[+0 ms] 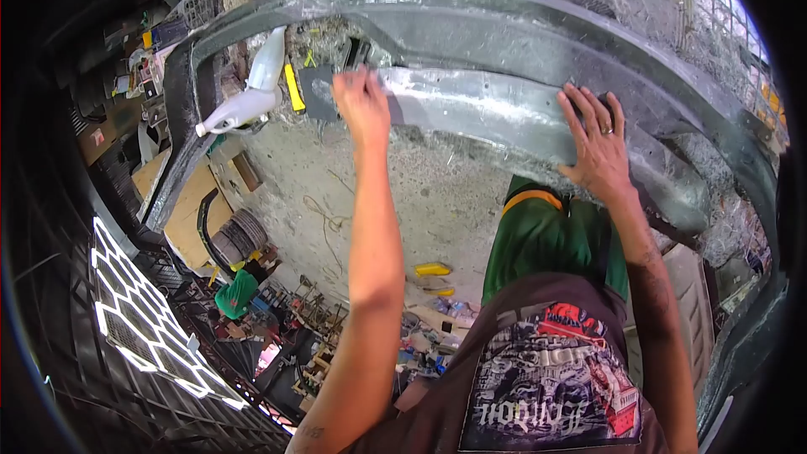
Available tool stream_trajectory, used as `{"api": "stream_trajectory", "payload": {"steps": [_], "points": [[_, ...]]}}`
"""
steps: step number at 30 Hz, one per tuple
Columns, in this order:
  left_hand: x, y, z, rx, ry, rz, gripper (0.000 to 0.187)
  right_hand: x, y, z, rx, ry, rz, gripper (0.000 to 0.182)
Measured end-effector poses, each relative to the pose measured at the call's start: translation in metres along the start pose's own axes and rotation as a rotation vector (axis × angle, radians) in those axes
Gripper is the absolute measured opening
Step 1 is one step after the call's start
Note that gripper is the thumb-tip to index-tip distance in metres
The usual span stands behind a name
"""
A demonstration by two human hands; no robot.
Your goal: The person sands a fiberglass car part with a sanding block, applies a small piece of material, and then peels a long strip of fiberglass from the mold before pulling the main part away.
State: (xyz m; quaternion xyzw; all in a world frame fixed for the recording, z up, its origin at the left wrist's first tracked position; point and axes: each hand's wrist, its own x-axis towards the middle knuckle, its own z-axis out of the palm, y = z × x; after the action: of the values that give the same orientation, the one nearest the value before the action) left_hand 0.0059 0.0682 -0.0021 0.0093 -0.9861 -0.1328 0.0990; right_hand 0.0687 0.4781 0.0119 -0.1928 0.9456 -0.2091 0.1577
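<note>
My left hand (363, 108) is at the left end of a long, grey, dusty strip (479, 101) of a large car-bumper-like part. Its fingers are bent down and pressed together, slightly blurred; whatever is under them is hidden. Just left of these fingers lies a dark grey sheet (319, 88) that looks like sandpaper. My right hand (601, 147), with a ring on one finger, rests with fingers spread on the strip's right part. A yellow-handled tool (294, 89) lies left of the sheet. Beside it is a whitish spray bottle (267, 63).
The grey part's curved outer frame (496, 8) arches around the far side and down both ends. Below left are a cardboard sheet (197, 219), a ribbed dark roll (239, 237) and a person in a green shirt (238, 294). Yellow objects (433, 270) lie on the concrete floor (294, 176).
</note>
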Motion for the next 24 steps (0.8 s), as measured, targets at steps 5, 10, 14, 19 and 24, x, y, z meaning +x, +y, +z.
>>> {"api": "stream_trajectory", "payload": {"steps": [5, 10, 14, 19, 24], "points": [[0.007, 0.005, 0.008, 0.063, -0.02, 0.053, 0.022, 0.0, 0.0, -0.001, 0.015, -0.046, 0.011, 0.131], [0.039, -0.065, 0.013, -0.313, 0.064, -0.344, 0.027, 0.0, 0.0, -0.005, 0.023, -0.004, -0.002, 0.129], [-0.01, -0.01, -0.047, -0.244, -0.037, -0.294, 0.027, -0.001, 0.0, -0.001, 0.047, -0.009, -0.008, 0.131], [0.006, 0.007, -0.003, -0.077, -0.036, 0.027, 0.026, -0.005, -0.004, 0.001, 0.034, -0.026, 0.001, 0.13], [-0.011, 0.015, -0.01, -0.102, -0.033, -0.051, 0.019, 0.001, 0.0, -0.002, 0.008, -0.008, 0.005, 0.13]]}}
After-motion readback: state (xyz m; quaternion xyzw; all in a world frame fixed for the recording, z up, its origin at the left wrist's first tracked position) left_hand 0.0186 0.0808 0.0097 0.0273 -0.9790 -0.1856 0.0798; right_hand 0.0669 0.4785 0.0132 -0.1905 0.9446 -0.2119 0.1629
